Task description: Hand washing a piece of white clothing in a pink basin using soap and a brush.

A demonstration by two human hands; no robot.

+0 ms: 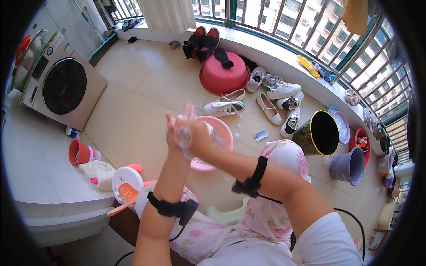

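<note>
My left hand (173, 133) and my right hand (199, 134) are pressed together, covered in white soap suds. Some fingers of the left point away from me, while the right lies across its palm. Foam and blur hide whether anything is between them. Below and slightly right sits a pink plastic basin (227, 133) on the floor, with sudsy water in it. Close beyond the basin stands a white lace-up sneaker (223, 108). Both forearms wear a black strap with a small device and a cable.
Several shoes surround an upturned red basin (223, 78). Right are a black bin with yellow rim (304, 136) and a purple bucket (344, 166). Left stand a washing machine (75, 96), a detergent bottle (98, 173) and a white tub (128, 178). A small packet (261, 135) lies ahead.
</note>
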